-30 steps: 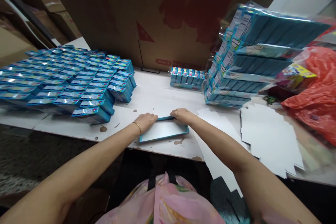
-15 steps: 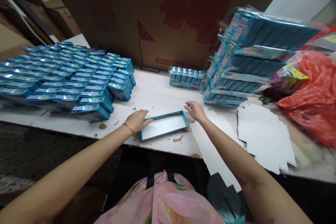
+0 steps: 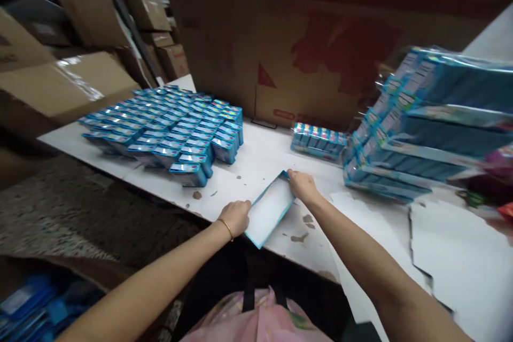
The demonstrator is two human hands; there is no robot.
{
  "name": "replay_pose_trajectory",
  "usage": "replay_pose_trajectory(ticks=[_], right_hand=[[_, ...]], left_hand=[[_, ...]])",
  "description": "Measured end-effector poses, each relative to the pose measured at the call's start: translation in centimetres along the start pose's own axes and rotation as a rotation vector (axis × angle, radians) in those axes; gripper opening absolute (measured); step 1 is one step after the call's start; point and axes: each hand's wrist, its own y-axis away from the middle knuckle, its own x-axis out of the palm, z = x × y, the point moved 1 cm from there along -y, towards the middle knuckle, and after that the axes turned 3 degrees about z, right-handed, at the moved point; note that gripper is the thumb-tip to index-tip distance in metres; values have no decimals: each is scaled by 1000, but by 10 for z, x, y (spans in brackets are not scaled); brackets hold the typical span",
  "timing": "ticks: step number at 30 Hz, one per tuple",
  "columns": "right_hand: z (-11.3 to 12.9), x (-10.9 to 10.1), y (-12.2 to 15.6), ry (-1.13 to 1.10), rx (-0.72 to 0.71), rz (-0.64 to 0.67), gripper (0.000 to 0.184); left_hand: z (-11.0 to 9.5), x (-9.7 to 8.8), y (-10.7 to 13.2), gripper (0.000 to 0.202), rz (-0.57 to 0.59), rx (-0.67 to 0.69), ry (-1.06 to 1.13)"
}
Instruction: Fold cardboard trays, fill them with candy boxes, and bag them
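A shallow cardboard tray with blue edges and a white inside (image 3: 267, 215) is tilted at the table's front edge, nothing in it. My left hand (image 3: 236, 218), with a gold bangle at the wrist, grips its near left side. At the far right corner, my right hand (image 3: 301, 184) pinches the tray's wall. To the left, many small blue boxes (image 3: 188, 136) stand packed in rows on the white table.
Wrapped packs of blue boxes (image 3: 420, 123) are stacked at the right, with one wrapped pack (image 3: 318, 140) beside them. Flat white card sheets (image 3: 460, 256) lie at the right. Behind rises a large brown carton (image 3: 224, 26). An open box of blue items (image 3: 32, 304) sits low left.
My right hand has closed on the tray, and both hands have turned it so its near end comes over the table edge. The view has swung left.
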Motion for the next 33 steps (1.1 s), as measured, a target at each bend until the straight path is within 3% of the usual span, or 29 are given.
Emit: replay_pose_trajectory(ticks=[4, 7, 10, 15, 18, 22, 25, 29, 33], right_hand=[[52, -19, -50, 42, -172, -29, 25], [98, -29, -82, -6, -359, -207, 53], [141, -38, -114, -109, -434, -367, 82], [194, -33, -156, -80, -396, -243, 91], [203, -25, -157, -69, -363, -288, 81], [193, -28, -151, -62, -498, -318, 74], [184, -40, -161, -86, -508, -233, 91], [181, -51, -186, -98, -430, -33, 114], [179, -54, -202, -50, -508, 56, 109]], left_hand=[[23, 4, 13, 41, -72, -149, 173], [42, 9, 19, 46, -126, -196, 300], [61, 14, 27, 57, -185, -144, 442], [85, 22, 31, 55, -225, -17, 617], [88, 26, 28, 53, -241, 3, 641], [87, 24, 26, 53, -253, 14, 648], [93, 15, 19, 54, -329, 16, 684], [105, 6, -5, 60, -522, -60, 690], [105, 6, -30, 68, -613, -105, 710]])
